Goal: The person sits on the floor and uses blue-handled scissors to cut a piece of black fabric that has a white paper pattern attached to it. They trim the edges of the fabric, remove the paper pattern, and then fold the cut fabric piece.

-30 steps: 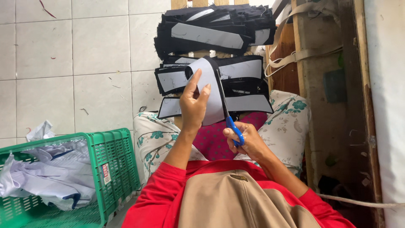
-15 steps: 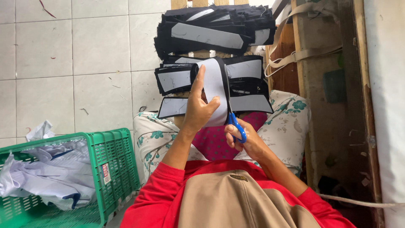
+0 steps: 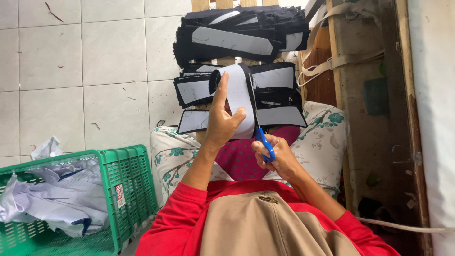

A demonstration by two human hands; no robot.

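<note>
Fabric piece (image 3: 237, 97) — stiff, grey-faced, black-edged — pinched by left hand (image 3: 222, 124), blue-handled scissors (image 3: 263, 142) cutting.

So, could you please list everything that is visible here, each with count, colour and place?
fabric piece: one, grey-white with black edge, held up at centre
scissors: one pair, blue handles, at the piece's lower right edge
fabric stacks: several, black and grey, on a wooden frame behind
crate: one, green plastic, lower left
cloth: white bundle, inside the crate
cushion: floral, under the stacks
floor tiles: white, left
left hand: holds the fabric piece
right hand: holds the scissors
</note>
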